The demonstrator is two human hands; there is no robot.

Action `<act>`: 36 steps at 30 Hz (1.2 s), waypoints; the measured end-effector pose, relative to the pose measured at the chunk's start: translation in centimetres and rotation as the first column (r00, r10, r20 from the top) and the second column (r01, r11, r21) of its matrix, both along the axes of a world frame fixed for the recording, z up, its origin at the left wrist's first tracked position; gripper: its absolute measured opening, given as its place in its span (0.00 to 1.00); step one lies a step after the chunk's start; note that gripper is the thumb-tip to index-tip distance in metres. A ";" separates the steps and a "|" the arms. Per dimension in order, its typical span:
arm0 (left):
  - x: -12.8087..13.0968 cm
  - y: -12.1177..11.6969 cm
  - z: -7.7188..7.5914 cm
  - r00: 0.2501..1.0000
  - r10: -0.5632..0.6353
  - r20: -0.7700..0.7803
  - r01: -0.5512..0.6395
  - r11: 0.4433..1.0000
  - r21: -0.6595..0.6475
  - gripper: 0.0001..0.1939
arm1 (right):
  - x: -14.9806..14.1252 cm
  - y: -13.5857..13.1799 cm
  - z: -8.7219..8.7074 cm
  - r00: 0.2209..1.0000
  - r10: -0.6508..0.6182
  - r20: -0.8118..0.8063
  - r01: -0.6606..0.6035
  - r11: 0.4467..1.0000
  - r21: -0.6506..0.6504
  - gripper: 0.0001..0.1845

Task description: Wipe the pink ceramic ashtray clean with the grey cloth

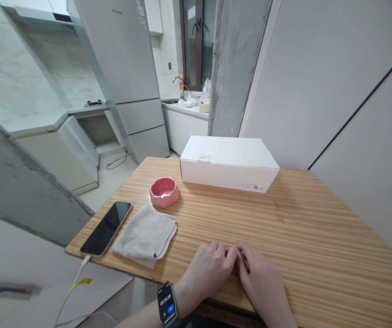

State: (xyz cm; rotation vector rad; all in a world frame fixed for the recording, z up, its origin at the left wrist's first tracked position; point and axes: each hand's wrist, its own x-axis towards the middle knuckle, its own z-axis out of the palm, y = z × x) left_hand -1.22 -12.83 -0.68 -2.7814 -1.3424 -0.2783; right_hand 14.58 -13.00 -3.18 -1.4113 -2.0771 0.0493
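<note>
My left hand [213,264] rests on the front of the wooden table with its fingers curled in, and a smartwatch [167,303] sits on that wrist. Against it, fingertips to fingertips, lies my right hand [259,273], also curled. Nothing shows in either hand, though the undersides of the fingers are hidden. Left of my hands is a folded grey cloth [144,234]. Just behind the cloth stands a pink bowl [164,193]. A phone [107,229] lies screen up at the table's left edge, plugged into a white cable [76,280].
A long white closed box [228,161] lies across the back of the wooden table [305,223]. A white wall [353,114] borders the right side. Beyond the table are a fridge [124,54], a sink counter [185,120] and a grey pillar [232,68].
</note>
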 end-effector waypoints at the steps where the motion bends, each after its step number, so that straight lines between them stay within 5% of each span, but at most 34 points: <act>1: 0.0 0.0 0.0 1.000 0.003 0.011 -0.003 1.000 -0.006 0.04 | 0.0 0.0 0.1 1.000 0.001 -0.001 -0.001 1.000 0.002 0.14; 36: -0.1 0.3 -0.2 0.944 0.229 0.240 -0.200 0.970 -0.140 0.05 | 0.1 -0.4 0.3 0.998 0.064 0.010 -0.063 0.993 -0.096 0.11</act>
